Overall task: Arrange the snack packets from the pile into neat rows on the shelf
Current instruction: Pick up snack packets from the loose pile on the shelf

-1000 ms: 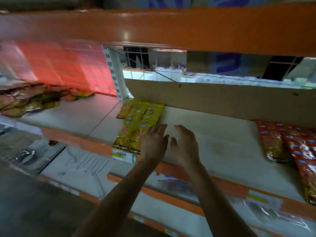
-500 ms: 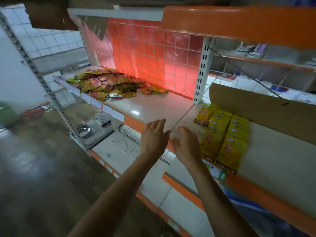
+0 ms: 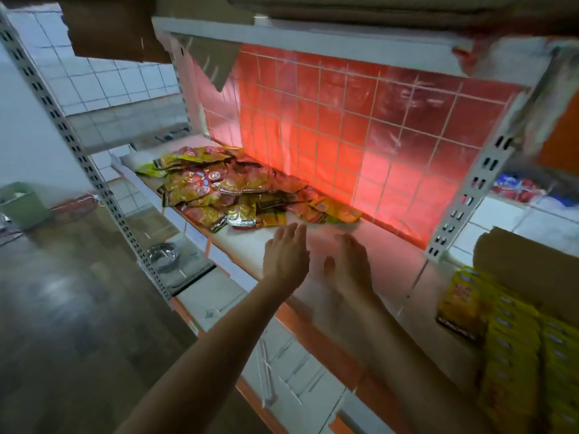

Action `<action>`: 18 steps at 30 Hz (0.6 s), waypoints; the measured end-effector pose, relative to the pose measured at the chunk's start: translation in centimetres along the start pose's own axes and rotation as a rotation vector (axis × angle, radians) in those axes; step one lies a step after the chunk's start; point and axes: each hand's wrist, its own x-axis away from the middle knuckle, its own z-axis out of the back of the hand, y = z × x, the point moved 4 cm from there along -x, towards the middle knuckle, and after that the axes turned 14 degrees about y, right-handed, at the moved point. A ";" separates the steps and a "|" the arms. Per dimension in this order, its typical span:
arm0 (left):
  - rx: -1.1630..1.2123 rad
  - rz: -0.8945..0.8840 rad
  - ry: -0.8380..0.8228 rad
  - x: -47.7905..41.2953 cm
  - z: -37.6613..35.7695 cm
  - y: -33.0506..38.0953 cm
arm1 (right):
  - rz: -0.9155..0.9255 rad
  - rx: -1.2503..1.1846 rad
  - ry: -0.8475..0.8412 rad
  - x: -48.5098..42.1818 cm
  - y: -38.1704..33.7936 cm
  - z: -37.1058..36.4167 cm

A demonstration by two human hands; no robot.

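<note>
While the pile lies just beyond, left hand and right hand hover empty, fingers extended

Shop: shelf, snack packets

Loose pile of foil snack packets: left end of flat white shelf board, against red tiled back panel. Rows of flat yellow packets: far right, before brown cardboard sheet.

Two hands are shown (left hand, right hand). One pile of packets, too overlapped to be counted singly, two rows of yellow packets, one bowl and one bin are seen.
</note>
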 end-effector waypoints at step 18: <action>-0.080 -0.231 -0.074 -9.5 -7.6 -2.6 | 0.000 0.249 -0.080 -10.9 0.8 -5.0</action>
